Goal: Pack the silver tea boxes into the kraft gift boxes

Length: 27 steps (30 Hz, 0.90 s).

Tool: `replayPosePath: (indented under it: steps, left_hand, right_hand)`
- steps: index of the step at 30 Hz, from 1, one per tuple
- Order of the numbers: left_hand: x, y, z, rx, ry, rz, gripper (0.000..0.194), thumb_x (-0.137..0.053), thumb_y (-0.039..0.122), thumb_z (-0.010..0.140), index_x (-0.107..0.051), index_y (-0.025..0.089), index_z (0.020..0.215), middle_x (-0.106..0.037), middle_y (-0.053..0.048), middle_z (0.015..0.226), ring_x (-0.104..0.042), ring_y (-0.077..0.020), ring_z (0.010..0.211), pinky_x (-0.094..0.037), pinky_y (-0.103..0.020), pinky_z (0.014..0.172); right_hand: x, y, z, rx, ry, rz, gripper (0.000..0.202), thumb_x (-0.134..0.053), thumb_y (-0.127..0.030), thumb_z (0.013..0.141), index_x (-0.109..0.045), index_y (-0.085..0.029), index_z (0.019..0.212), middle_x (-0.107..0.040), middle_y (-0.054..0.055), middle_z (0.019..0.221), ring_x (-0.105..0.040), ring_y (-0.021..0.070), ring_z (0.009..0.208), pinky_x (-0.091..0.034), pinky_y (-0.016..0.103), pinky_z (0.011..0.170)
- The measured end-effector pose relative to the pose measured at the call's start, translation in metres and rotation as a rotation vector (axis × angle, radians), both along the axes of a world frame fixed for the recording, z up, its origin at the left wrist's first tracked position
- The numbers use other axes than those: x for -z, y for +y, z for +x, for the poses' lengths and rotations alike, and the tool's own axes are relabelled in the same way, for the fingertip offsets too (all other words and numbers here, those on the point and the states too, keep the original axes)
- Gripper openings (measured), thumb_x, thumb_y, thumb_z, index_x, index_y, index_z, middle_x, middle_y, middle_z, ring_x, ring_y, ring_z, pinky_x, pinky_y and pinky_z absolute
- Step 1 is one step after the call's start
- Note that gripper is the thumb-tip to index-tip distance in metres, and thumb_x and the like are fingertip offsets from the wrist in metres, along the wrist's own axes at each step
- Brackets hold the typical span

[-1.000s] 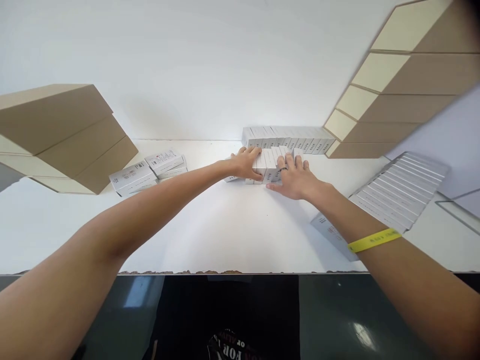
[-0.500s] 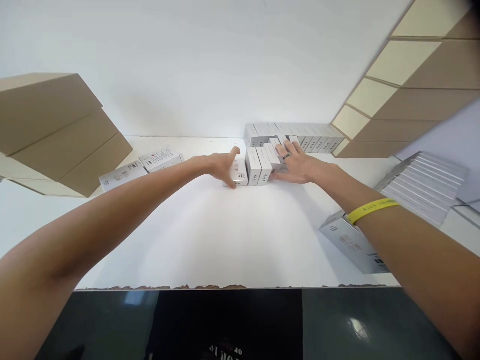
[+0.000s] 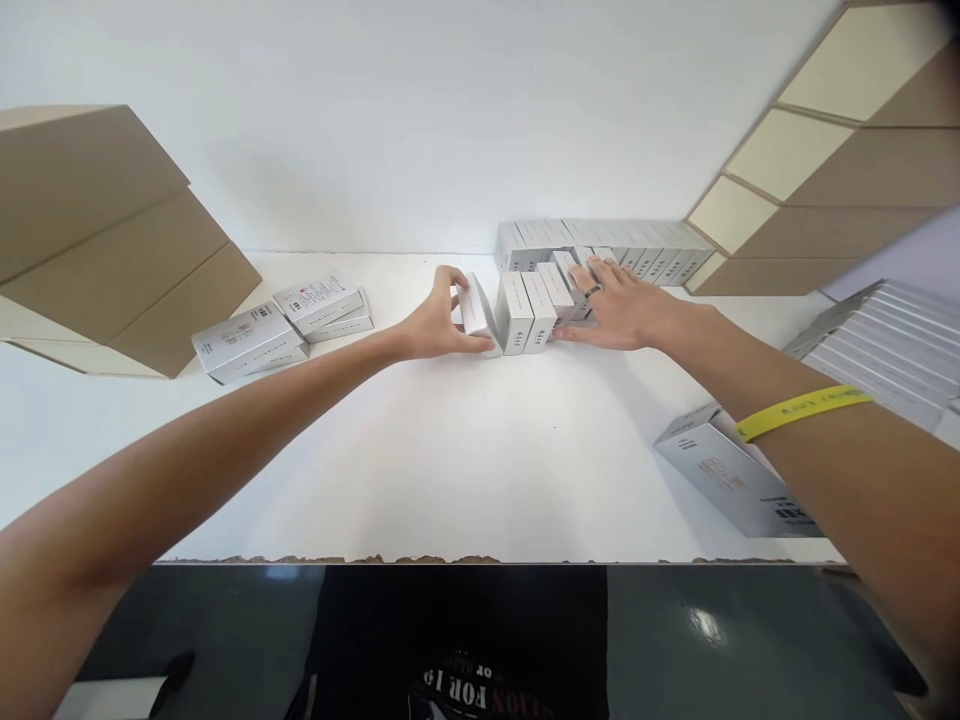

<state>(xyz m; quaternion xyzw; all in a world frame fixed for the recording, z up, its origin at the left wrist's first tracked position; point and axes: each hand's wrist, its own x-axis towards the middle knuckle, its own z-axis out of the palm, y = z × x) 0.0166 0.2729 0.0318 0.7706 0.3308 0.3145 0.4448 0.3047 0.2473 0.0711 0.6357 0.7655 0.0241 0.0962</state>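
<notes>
My left hand [image 3: 442,322] is closed around a small white box [image 3: 474,308], thumb on its near side and fingers on its far side. The box leans to the left, its lower edge by the table. Just right of it stand two white boxes [image 3: 514,312] on edge, side by side. My right hand [image 3: 619,305], with a ring on one finger, lies spread over the white boxes [image 3: 553,288] further right, its fingertips on their tops and its thumb low at the front. Part of these boxes is hidden under the hand.
Against the wall runs a back row of white boxes [image 3: 630,240]. Loose white boxes [image 3: 247,338] lie at left by stacked brown cartons [image 3: 112,240]. More cartons [image 3: 840,180] rise at right. A silver box [image 3: 731,475] and a stack of thin boxes [image 3: 892,345] are near my right forearm.
My left hand has taken hold of the flat-lying white box and tipped it up towards the standing ones. My right hand stays on the boxes. The view has shifted slightly.
</notes>
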Motion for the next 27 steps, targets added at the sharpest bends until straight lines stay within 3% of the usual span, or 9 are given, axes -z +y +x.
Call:
replayPosePath:
  steps: [5,12,21,24,27]
  left_hand:
    - [0.013,-0.003,0.027,0.098,-0.062,-0.043,0.071,-0.081,0.028,0.063,-0.031,0.028,0.113,-0.036,-0.010,0.132,-0.041,-0.0272,0.127,-0.054,-0.038,0.091]
    - [0.018,0.005,0.063,-0.123,-0.026,0.052,0.080,-0.085,0.028,0.061,-0.031,0.024,0.119,-0.045,-0.013,0.130,-0.047,-0.0324,0.125,-0.049,-0.047,0.099]
    - [0.020,0.023,0.106,-0.122,0.002,-0.060,0.092,-0.079,0.021,0.072,-0.016,0.023,0.139,-0.047,-0.016,0.135,-0.054,-0.0301,0.120,-0.047,-0.046,0.100]
    - [0.023,0.026,0.114,-0.232,0.017,-0.011,0.091,-0.076,0.019,0.077,-0.011,0.022,0.141,-0.051,-0.016,0.132,-0.057,-0.0286,0.114,-0.047,-0.048,0.099]
    - [0.023,0.024,0.118,-0.393,0.095,0.162,0.079,-0.078,0.019,0.075,-0.024,0.025,0.132,-0.047,-0.013,0.138,-0.059,-0.0285,0.110,-0.049,-0.048,0.094]
  right_hand:
    - [0.004,0.001,0.003,0.007,-0.009,0.002,0.116,-0.047,-0.081,0.073,-0.012,-0.008,0.156,-0.005,0.019,0.164,-0.005,0.0402,0.150,-0.013,0.051,0.121]
    - [-0.001,-0.003,0.009,0.006,-0.023,-0.018,0.115,-0.048,-0.078,0.076,-0.013,-0.003,0.155,-0.005,0.024,0.163,-0.006,0.0404,0.150,-0.019,0.057,0.119]
    - [-0.003,-0.002,0.045,0.072,-0.040,-0.075,0.110,-0.048,-0.075,0.074,-0.008,-0.015,0.158,0.002,0.012,0.165,-0.001,0.0366,0.151,-0.024,0.061,0.118]
    - [-0.004,0.001,0.047,0.076,0.021,-0.068,0.111,-0.052,-0.076,0.071,-0.011,-0.019,0.157,-0.001,0.010,0.165,-0.005,0.0368,0.151,-0.023,0.059,0.119]
    - [-0.003,0.006,0.043,0.061,0.059,-0.062,0.114,-0.053,-0.077,0.070,-0.010,-0.016,0.157,-0.001,0.011,0.166,-0.004,0.0367,0.151,-0.023,0.060,0.118]
